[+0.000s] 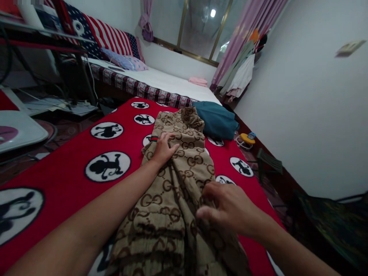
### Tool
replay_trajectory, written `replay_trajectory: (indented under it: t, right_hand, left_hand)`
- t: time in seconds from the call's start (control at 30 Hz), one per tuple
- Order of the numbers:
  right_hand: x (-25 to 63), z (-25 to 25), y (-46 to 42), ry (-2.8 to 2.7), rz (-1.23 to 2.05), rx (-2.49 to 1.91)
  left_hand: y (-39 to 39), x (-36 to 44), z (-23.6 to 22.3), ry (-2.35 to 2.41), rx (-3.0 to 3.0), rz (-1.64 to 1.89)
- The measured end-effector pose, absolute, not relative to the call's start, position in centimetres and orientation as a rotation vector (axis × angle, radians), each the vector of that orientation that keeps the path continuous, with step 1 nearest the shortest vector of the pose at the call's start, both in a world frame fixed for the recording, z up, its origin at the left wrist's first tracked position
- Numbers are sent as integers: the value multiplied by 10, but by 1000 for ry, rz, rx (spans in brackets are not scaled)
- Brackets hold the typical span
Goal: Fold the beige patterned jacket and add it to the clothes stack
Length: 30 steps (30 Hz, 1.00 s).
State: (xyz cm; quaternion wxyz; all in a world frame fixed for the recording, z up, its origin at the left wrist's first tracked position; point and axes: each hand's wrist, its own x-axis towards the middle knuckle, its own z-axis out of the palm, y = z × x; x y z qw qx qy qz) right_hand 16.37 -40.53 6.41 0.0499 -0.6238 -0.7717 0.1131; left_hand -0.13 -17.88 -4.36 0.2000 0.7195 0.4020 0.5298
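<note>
A tan garment [178,180] with a brown interlocking pattern lies lengthwise on a red blanket [69,153] printed with black-and-white cartoon discs. My left hand [164,147] rests flat on the garment's far left part, beside a small red-and-green striped trim [154,138]. My right hand [227,207] is nearer to me, fingers curled and pinching the fabric at the garment's middle right. Both forearms reach in from the bottom edge.
A folded teal cloth [217,119] lies on the blanket's far end. Beyond is a bed [172,82] with pillows [126,61] and a pink cloth [197,81]. A metal rack [43,42] stands at left, clothes [240,74] hang by the window, a toy [246,138] lies on the floor.
</note>
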Motion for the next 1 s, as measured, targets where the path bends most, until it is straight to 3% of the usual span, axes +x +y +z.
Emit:
replay_trajectory:
  t: [0.13,0.23,0.37,0.5,0.6,0.77,0.83,1.0]
  right_hand:
    - [165,44,-411,-2375,416,-1958]
    - [190,38,-380,-1902,494,-1872]
    - [226,38,-344,-1444,173,-1758]
    - [227,40,-352,-1713,-20,-1898]
    - [203,58,-393,-1824,-240,-1760]
    - [156,70,-474,-2468,368,-1533]
    - [148,54,-487,-2550,391,-1533]
    - [162,22,-465,-2051,672,-1621]
  left_hand:
    - [-180,-1,-43,1127,1972,1501]
    - [-181,-2,-41,1229,1840,1520]
    - [-189,-6,-38,1367,1797,1532]
    - [-216,-21,-33,1346,1958,1331]
    - [-249,-40,-24,1179,2110,1014]
    - [-317,-76,9,771,2106,471]
    - [-342,-89,22,612,2186,397]
    - [-389,-105,18,569,2553,373]
